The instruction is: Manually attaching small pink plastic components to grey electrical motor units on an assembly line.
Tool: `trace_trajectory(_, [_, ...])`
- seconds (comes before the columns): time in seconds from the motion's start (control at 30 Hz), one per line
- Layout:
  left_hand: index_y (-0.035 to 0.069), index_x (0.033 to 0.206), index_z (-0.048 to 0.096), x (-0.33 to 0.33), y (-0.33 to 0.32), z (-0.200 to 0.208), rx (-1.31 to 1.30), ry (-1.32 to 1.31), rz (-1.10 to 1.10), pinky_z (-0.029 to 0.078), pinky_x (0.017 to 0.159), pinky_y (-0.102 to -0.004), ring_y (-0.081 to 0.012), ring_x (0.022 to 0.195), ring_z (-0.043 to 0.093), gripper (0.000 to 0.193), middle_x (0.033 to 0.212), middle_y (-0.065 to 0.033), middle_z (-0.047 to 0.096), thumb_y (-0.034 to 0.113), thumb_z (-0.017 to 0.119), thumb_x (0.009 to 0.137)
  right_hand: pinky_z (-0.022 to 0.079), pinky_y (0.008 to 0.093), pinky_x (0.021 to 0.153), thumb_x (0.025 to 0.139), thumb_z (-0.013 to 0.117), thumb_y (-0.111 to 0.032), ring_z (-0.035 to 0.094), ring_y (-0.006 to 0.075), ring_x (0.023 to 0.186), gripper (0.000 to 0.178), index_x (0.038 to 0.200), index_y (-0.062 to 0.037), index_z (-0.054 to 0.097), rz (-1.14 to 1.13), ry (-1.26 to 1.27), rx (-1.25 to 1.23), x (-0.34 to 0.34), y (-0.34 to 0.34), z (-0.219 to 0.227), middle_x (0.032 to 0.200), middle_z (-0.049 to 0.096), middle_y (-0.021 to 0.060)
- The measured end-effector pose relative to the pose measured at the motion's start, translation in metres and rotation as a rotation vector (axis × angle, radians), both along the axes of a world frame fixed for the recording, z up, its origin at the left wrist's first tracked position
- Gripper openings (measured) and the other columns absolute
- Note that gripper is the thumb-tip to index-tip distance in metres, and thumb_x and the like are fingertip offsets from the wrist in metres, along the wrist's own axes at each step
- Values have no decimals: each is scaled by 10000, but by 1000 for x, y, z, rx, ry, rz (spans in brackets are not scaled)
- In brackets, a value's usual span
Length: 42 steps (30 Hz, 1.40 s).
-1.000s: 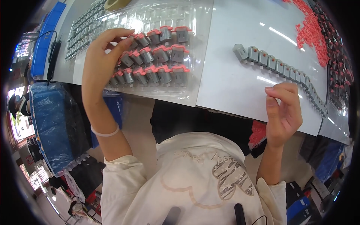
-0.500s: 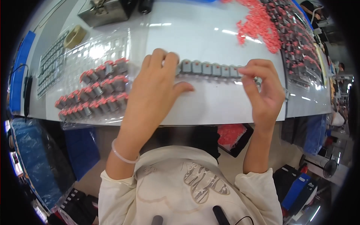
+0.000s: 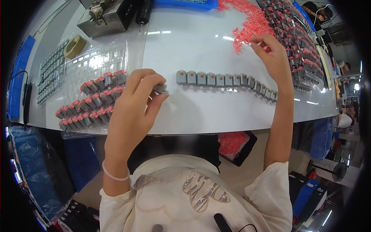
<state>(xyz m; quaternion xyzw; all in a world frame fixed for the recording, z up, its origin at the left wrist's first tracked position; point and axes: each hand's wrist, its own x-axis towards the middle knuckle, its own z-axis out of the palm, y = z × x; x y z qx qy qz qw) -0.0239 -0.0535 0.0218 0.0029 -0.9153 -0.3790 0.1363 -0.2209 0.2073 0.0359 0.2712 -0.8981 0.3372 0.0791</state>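
Note:
Between the thumb and fingers of my left hand is a small grey motor, held just left of a row of similar motors. The row stands on the white table and bends nearer at its right end. My right hand is at the near edge of a pile of pink plastic pieces. Its thumb and forefinger are closed together, and a reddish patch shows between the curled fingers; what they hold is not clear. Left of my left hand, motors with pink pieces on them stand in a clear plastic tray.
A metal box-like fixture and a black electric screwdriver are at the far left. A tape roll lies by the tray. A blue bin stands at the back. Many pink-capped motors fill the right side.
My left hand has moved left and nearer, away from the row, with a motor in it. My right hand has left the row's right end and gone far to the pink pile.

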Motion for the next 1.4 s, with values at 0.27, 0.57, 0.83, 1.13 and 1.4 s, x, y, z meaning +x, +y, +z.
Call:
trace_trajectory(0.27, [-41,948,597,37,2,-22,1030,78,-138,533,741,-275,-159,874,606,106,1118,-149,547,-6,597,848,470,330,671,779,655,-260,612,202,737,261,879,-19,659,-193,140,587,-50,-49,-14,822,649,116])
trace_trajectory(0.57, [29,1037,575,45,25,-20,150,242,31,484,759,-299,-282,894,586,306,1054,-144,559,-22,664,748,484,371,675,772,592,-147,640,260,743,165,877,-41,663,-182,247,503,-63,-51,-33,778,663,109])
trace_trajectory(0.83, [29,945,617,72,26,-38,260,320,-159,497,658,-284,-233,790,603,262,1010,-132,586,-89,650,714,474,297,658,807,531,-58,615,189,720,216,991,-61,642,-23,302,265,-56,-40,-33,762,634,86])
trace_trajectory(1.13, [22,1089,558,-6,30,-20,114,239,25,477,681,-323,-282,810,583,326,1012,-137,563,59,666,783,440,222,684,893,464,-8,559,88,769,211,1025,2,628,95,-154,-198,11,-37,1,858,626,34])
trace_trajectory(1.4, [26,996,550,-34,23,-25,-136,17,-31,459,680,-333,-265,776,569,386,921,-105,548,164,754,698,428,227,704,872,499,17,548,101,804,152,947,46,629,223,-514,-408,92,-29,0,883,594,50])
